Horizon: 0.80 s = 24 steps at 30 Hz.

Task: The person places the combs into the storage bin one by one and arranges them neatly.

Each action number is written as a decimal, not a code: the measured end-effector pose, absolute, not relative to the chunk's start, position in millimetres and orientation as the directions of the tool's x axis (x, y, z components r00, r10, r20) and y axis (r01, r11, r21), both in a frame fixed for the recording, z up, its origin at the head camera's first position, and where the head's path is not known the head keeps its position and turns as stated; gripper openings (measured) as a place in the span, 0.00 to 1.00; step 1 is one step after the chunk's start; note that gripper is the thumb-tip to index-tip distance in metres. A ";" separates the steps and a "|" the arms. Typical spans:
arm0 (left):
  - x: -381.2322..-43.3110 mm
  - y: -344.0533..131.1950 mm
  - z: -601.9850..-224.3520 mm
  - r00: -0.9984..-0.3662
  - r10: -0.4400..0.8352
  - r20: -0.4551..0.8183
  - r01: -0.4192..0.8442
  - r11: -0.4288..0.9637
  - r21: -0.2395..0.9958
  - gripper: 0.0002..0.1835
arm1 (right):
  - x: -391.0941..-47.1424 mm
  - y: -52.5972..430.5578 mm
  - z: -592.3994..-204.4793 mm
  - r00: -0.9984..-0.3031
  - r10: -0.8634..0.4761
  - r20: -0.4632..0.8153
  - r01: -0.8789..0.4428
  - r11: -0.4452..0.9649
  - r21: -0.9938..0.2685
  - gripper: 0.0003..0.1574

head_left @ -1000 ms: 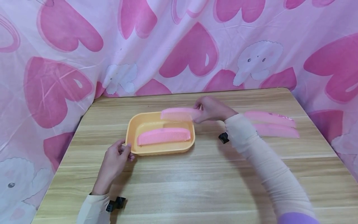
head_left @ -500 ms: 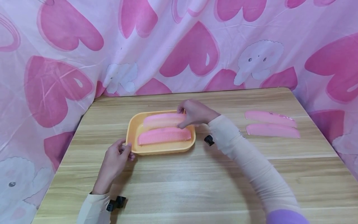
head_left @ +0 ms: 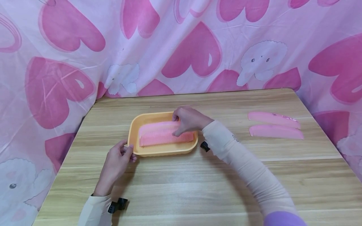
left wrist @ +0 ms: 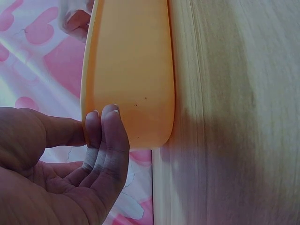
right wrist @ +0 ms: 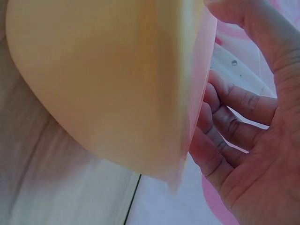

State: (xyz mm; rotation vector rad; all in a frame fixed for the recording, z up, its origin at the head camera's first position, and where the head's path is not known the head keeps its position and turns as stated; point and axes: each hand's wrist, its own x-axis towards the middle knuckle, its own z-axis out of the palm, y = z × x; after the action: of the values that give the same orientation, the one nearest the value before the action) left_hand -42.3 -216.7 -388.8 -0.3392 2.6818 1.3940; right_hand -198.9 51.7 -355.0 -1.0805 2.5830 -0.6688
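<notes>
My left hand (head_left: 116,161) pinches the near left corner of a yellow plastic tray (head_left: 161,153), thumb at the rim and fingers under it; the left wrist view shows the fingertips against the outer wall. Inside the tray lies a pink comb (head_left: 158,141), teeth facing me. A second, paler pink comb (head_left: 154,126) overlaps it from behind. My right hand (head_left: 190,120) grips this paler comb by its right end, which the hand hides. From the right wrist, the comb's edge (right wrist: 201,70) shows between thumb and fingers, beside the tray's wall.
Two more pink combs lie to the right on the wooden table, a flower-printed one (head_left: 273,119) behind a plainer one (head_left: 275,131). A pink heart-patterned curtain (head_left: 192,50) hangs along the table's back and sides.
My right hand has carried the paler comb left and toward me, from over the tray's back right rim to lie over the other comb. The left hand keeps its place at the tray.
</notes>
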 end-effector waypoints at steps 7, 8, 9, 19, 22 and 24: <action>-42.6 -216.9 -389.1 -0.967 -0.155 -0.200 -0.253 0.550 0.796 0.28 | -196.4 49.1 -363.0 -0.690 -0.718 -0.086 -0.590 0.628 -0.508 0.33; -42.5 -216.8 -389.0 -0.967 -0.155 -0.201 -0.253 0.549 0.797 0.28 | -196.3 49.0 -364.1 -0.691 -0.716 -0.093 -0.584 0.630 -0.512 0.33; -42.5 -216.8 -388.9 -0.967 -0.155 -0.201 -0.253 0.549 0.796 0.28 | -196.3 48.8 -365.5 -0.693 -0.714 -0.099 -0.579 0.633 -0.514 0.33; -42.5 -216.7 -388.7 -0.968 -0.156 -0.199 -0.252 0.553 0.794 0.28 | -197.2 46.0 -379.0 -0.685 -0.719 -0.120 -0.600 0.650 -0.467 0.31; -42.6 -216.9 -388.9 -0.968 -0.155 -0.196 -0.250 0.556 0.793 0.28 | -196.7 45.5 -380.7 -0.687 -0.718 -0.112 -0.606 0.651 -0.457 0.30; -42.7 -217.0 -388.9 -0.968 -0.156 -0.198 -0.251 0.556 0.792 0.28 | -196.5 45.4 -381.7 -0.688 -0.718 -0.108 -0.610 0.653 -0.449 0.30</action>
State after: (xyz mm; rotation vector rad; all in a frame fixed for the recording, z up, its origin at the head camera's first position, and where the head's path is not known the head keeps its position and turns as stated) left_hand -42.7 -217.0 -388.9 -0.3519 2.6782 1.3883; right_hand -196.5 45.4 -381.7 -1.0681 2.5962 -0.5566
